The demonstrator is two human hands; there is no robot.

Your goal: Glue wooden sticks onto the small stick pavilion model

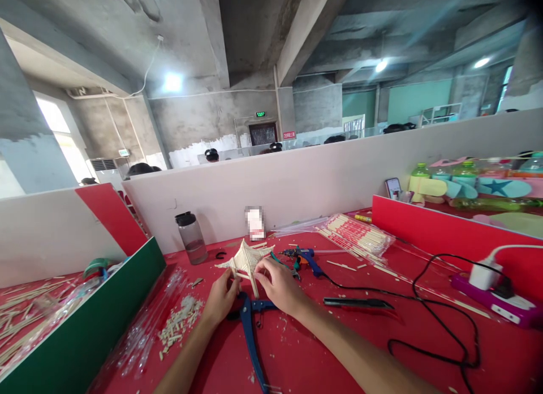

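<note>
You are holding the stick model (pixel 246 259) between both hands, just above the red table (pixel 348 348). Your left hand (pixel 221 296) is curling its fingers (pixel 232 281) closed around the model's lower left edge; your right hand (pixel 278 283) is pinching the lower right side, thumb and fingertips (pixel 259 270) closed on the thin sticks.

Risks, as judged from this view:
- You are gripping a fragile glued lattice from two sides. Uneven squeezing could be snapping a stick or popping a joint.
- The blue cutters (pixel 250 326) are lying directly beneath your fingers, handles toward you. A dropped wrist could be knocking them or catching the model's single downward post.
- The glue gun (pixel 302 257) is resting just beyond your right fingertips, its black cord (pixel 428 303) trailing away to the power strip (pixel 496 298). A snagged cord could be dragging the nozzle toward your knuckles.
- Stick offcuts (pixel 180 320) are scattered to the left of your left hand.

Hard to make out:
- The underside of the model is hidden by your fingers.
- Whether the glue gun is hot cannot be told.
- The label behind the model is blurred.
- The bottle (pixel 192 237) beyond your left fingers appears nearly empty.
</note>
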